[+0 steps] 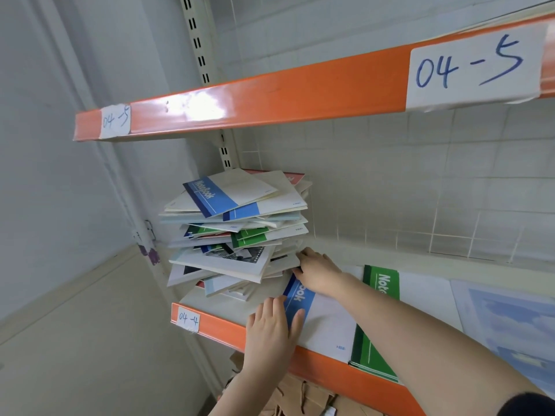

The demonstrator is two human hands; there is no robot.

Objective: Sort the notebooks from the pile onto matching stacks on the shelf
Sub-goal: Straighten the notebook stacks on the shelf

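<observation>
A tall, untidy pile of notebooks (237, 223) stands at the left end of the lower shelf (210, 324), with blue, green, red and picture covers mixed. To its right lies a blue-banded notebook (327, 322) flat on the shelf. My left hand (271, 328) rests on its left edge with fingers spread straight. My right hand (318, 271) reaches over that notebook and touches the low right side of the pile; its fingertips are hidden among the notebooks. A green-banded stack (380, 319) lies further right, then a stack with a sky-blue picture cover (510, 322).
An upper shelf with an orange front beam (270, 94) labelled 04-5 hangs overhead. The lower beam carries a label 04-4 (188, 319). A slotted upright post (198, 40) and a white wire grid back panel (420, 187) bound the shelf. Brown cardboard (300, 394) sits below.
</observation>
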